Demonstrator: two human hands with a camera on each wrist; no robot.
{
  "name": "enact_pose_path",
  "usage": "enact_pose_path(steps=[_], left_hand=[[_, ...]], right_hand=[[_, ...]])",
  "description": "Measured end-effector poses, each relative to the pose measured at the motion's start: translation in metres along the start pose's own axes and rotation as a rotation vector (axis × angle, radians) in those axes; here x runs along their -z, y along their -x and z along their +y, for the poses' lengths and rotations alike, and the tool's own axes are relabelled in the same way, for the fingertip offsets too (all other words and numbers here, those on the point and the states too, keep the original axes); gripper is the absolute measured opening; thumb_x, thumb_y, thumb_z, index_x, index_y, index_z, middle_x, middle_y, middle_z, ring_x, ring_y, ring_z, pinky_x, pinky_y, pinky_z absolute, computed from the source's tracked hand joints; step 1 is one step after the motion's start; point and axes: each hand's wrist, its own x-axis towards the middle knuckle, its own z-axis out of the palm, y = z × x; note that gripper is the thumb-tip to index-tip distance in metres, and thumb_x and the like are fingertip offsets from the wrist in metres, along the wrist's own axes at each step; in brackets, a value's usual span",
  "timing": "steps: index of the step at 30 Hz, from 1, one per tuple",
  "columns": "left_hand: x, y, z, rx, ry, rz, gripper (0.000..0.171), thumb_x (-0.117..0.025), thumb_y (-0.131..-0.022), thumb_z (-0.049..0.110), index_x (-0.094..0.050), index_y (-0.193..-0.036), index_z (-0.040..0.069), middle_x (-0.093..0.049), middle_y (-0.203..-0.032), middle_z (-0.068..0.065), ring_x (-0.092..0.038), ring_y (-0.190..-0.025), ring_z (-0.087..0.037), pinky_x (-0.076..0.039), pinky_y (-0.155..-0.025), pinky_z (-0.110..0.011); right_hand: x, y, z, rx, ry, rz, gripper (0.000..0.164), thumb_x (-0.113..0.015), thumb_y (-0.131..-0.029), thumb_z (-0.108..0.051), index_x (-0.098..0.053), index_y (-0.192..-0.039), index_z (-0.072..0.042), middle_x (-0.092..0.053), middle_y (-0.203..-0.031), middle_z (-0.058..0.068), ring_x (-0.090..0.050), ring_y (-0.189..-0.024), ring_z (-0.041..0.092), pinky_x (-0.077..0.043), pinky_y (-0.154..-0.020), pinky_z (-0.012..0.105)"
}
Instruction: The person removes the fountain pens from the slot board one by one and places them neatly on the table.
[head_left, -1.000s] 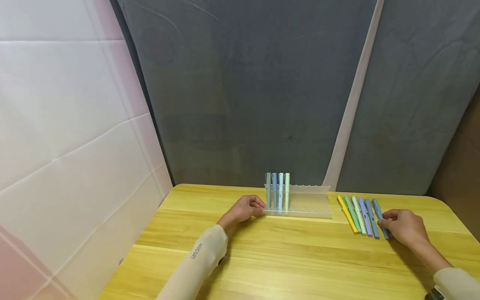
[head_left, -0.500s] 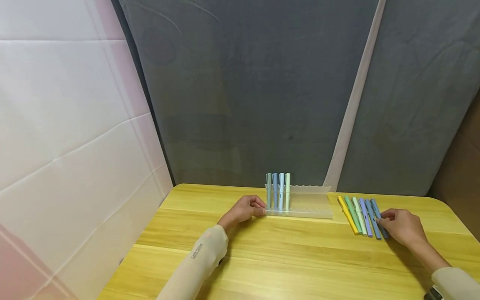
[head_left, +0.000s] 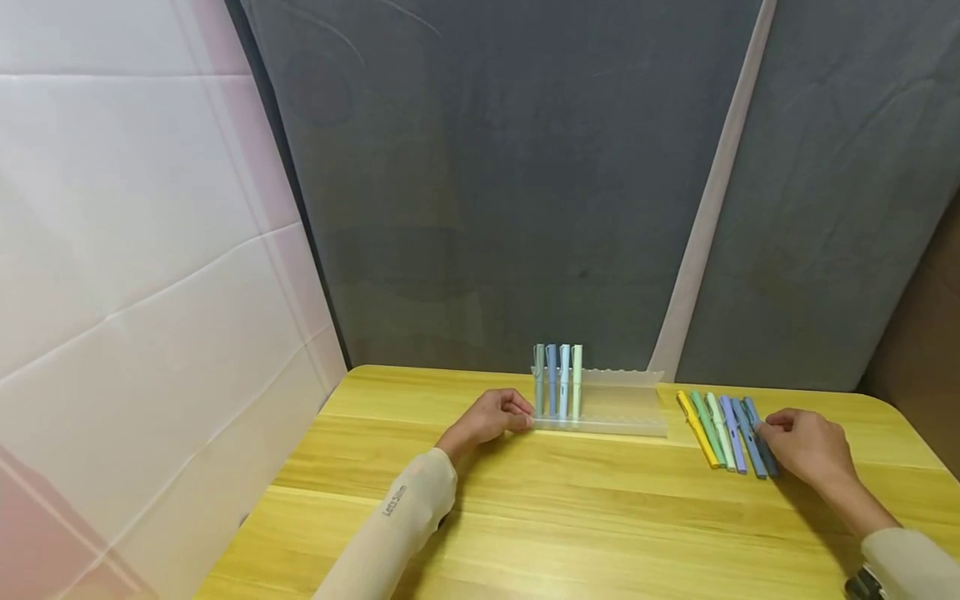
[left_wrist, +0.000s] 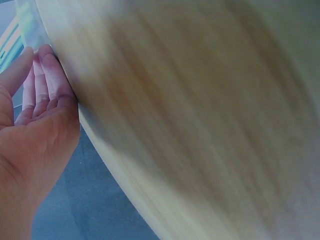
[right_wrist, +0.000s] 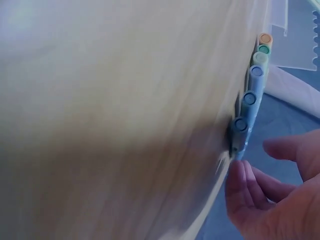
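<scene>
Nudged inward since a second ago, the outermost blue pen (head_left: 767,457) is seen closer to the neighbouring blue pen (head_left: 748,437), while the clear rack (head_left: 622,398) is left in place. On the wooden table (head_left: 585,517), the rack's left front corner is touched by the left hand (head_left: 491,417); whether it is pinched there cannot be told. Right of the rack, the outermost pen is touched by the right hand (head_left: 810,446). From the right wrist, thumb and fingers are shown parted, the pen being met by fingertips rather than grasped; the row's round ends are also revealed there. By the left wrist camera, the left palm is shown, hidden from the head view. In the row of six pens (head_left: 733,434), long axes are aligned far to near, near ends slanted rightward; in the rack, four pens (head_left: 552,382) are held upright, clips uppermost.
</scene>
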Motion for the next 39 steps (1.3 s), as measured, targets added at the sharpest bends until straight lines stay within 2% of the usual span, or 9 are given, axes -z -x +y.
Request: enact_pose_path(steps=[4, 7, 12, 18, 21, 29, 35, 39], left_hand=[[0.0, 0.0, 0.0, -0.006, 0.002, 0.002, 0.019, -0.077, -0.096, 0.009, -0.071, -0.111, -0.001, -0.075, -0.093, -0.008, -0.062, -0.079, -0.012, -0.047, -0.071, -0.025], [0.0, 0.0, -0.001, -0.011, 0.003, 0.005, 0.02, -0.077, -0.096, 0.009, -0.071, -0.111, -0.001, -0.075, -0.095, -0.01, -0.062, -0.079, -0.012, -0.047, -0.071, -0.025], [0.0, -0.001, -0.002, -0.011, 0.009, 0.004, 0.02, -0.076, -0.096, 0.008, -0.07, -0.112, -0.002, -0.075, -0.096, -0.012, -0.063, -0.08, -0.012, -0.047, -0.071, -0.024], [0.0, -0.001, -0.001, -0.011, 0.004, 0.004, 0.018, -0.076, -0.096, 0.007, -0.07, -0.111, -0.001, -0.074, -0.095, -0.01, -0.061, -0.079, -0.012, -0.046, -0.07, -0.024], [0.0, 0.0, -0.001, -0.012, 0.001, 0.006, 0.018, -0.075, -0.096, 0.007, -0.07, -0.111, -0.001, -0.074, -0.094, -0.01, -0.06, -0.079, -0.013, -0.046, -0.07, -0.025], [-0.003, 0.001, -0.001, -0.009, 0.002, -0.004, 0.018, -0.075, -0.096, 0.007, -0.07, -0.111, -0.002, -0.074, -0.094, -0.01, -0.06, -0.078, -0.012, -0.047, -0.072, -0.025], [-0.005, -0.001, 0.0, -0.002, -0.001, 0.002, 0.017, -0.076, -0.096, 0.008, -0.071, -0.11, 0.001, -0.072, -0.091, -0.005, -0.058, -0.077, -0.013, -0.046, -0.069, -0.025], [-0.004, -0.001, 0.001, 0.002, -0.01, 0.003, 0.016, -0.076, -0.096, 0.009, -0.071, -0.11, 0.002, -0.071, -0.089, -0.002, -0.056, -0.076, -0.013, -0.043, -0.067, -0.025]], right_hand=[[-0.008, -0.001, -0.012, 0.066, -0.024, 0.112, 0.035, -0.066, -0.1, -0.023, -0.071, -0.114, 0.009, -0.075, -0.096, 0.023, -0.066, -0.079, 0.031, -0.045, -0.066, 0.038], [-0.016, -0.002, -0.027, 0.125, -0.062, 0.177, 0.03, -0.067, -0.1, -0.021, -0.072, -0.113, 0.006, -0.075, -0.095, 0.018, -0.067, -0.079, 0.028, -0.046, -0.068, 0.035], [-0.032, -0.004, -0.057, 0.194, -0.137, 0.225, 0.022, -0.069, -0.1, -0.019, -0.075, -0.11, -0.001, -0.074, -0.095, 0.012, -0.066, -0.084, 0.022, -0.045, -0.071, 0.028], [-0.056, -0.007, -0.089, 0.257, -0.229, 0.24, 0.013, -0.071, -0.099, -0.017, -0.077, -0.105, -0.007, -0.073, -0.093, 0.006, -0.06, -0.081, -0.001, -0.046, -0.073, 0.018], [-0.068, -0.009, -0.103, 0.273, -0.265, 0.225, 0.011, -0.072, -0.099, -0.017, -0.077, -0.105, -0.009, -0.073, -0.093, 0.005, -0.06, -0.081, -0.003, -0.049, -0.071, 0.015], [-0.097, -0.011, -0.139, 0.255, -0.363, 0.105, 0.013, -0.072, -0.1, -0.016, -0.077, -0.109, -0.008, -0.076, -0.097, 0.006, -0.071, -0.09, 0.02, -0.055, -0.078, 0.025], [-0.114, -0.014, -0.161, 0.241, -0.437, -0.024, 0.019, -0.072, -0.099, -0.011, -0.075, -0.114, -0.001, -0.077, -0.101, 0.011, -0.072, -0.095, 0.023, -0.058, -0.084, 0.028], [-0.124, -0.018, -0.172, 0.192, -0.481, -0.056, 0.02, -0.071, -0.097, -0.005, -0.075, -0.116, 0.001, -0.078, -0.105, 0.015, -0.073, -0.098, 0.026, -0.059, -0.086, 0.029]])
